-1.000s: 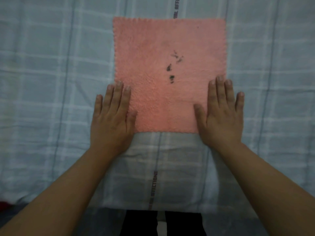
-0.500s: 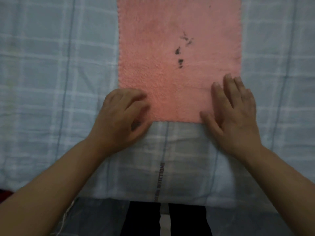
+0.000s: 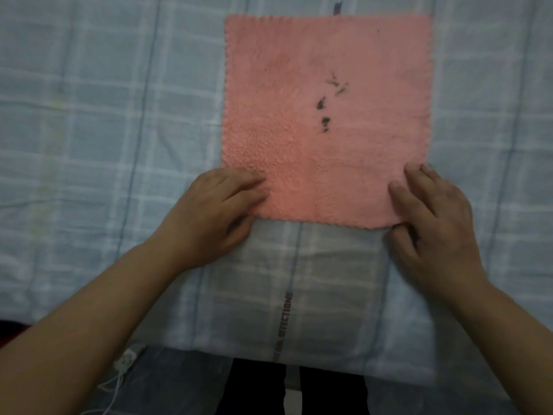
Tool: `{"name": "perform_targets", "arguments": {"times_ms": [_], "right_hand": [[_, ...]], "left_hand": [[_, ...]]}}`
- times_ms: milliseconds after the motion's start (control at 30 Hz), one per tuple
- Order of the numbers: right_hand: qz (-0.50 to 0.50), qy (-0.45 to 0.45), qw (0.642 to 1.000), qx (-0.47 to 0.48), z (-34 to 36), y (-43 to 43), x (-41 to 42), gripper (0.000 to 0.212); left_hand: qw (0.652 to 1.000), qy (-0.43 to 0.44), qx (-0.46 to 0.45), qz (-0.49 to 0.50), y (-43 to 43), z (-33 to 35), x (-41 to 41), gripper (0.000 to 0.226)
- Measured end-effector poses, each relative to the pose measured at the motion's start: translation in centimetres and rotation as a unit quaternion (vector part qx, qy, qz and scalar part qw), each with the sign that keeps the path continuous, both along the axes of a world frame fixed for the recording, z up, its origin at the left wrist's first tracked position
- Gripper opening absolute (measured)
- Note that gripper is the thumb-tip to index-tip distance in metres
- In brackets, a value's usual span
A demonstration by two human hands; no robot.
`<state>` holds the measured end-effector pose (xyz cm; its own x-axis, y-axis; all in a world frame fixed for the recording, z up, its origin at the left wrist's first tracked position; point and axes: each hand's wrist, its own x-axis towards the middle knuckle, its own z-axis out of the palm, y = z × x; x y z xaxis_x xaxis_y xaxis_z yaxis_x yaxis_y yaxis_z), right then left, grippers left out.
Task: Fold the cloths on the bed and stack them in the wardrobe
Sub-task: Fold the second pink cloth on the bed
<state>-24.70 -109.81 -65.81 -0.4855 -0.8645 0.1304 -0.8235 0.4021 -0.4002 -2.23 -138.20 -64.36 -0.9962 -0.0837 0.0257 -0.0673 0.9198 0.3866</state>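
Observation:
A pink square cloth [image 3: 299, 115] with a few dark marks near its middle lies flat on the bed. My left hand [image 3: 209, 217] is at its near left corner, fingers curled over the edge and thumb below, pinching that corner. My right hand [image 3: 437, 223] is at the near right corner, fingers on top of the cloth and thumb tucked under the edge, pinching it. The corners themselves are hidden under my fingers.
The bed is covered by a pale blue checked sheet [image 3: 89, 145] with a printed stripe down the middle. The near edge of the bed runs across the bottom; a white cable [image 3: 119, 372] hangs below it at the left.
Both hands went from lying flat on the cloth's near corners to curling round them. The left curled first, the right after it.

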Motion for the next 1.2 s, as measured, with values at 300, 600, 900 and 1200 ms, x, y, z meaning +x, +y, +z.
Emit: {"name": "perform_targets", "arguments": {"times_ms": [300, 600, 900, 1200], "right_hand": [[-0.091, -0.070, 0.993, 0.004, 1.9, -1.8, -2.4, 0.027], [-0.295, -0.268, 0.916, -0.035, 3.0, -4.5, -4.0, 0.011], [-0.337, -0.312, 0.885, -0.070, 2.7, -5.2, -4.5, 0.018], [-0.340, -0.298, 0.888, -0.082, 3.2, -6.3, -5.9, 0.014]], "left_hand": [[0.993, 0.000, 0.041, 0.107, -0.9, 0.6, -1.4, 0.042], [0.947, 0.049, 0.175, 0.265, -1.5, 1.3, -2.8, 0.029], [0.905, 0.067, 0.223, 0.356, -2.6, 1.0, -4.1, 0.006], [0.891, 0.077, 0.215, 0.393, -4.1, 1.1, -6.1, 0.003]]}}
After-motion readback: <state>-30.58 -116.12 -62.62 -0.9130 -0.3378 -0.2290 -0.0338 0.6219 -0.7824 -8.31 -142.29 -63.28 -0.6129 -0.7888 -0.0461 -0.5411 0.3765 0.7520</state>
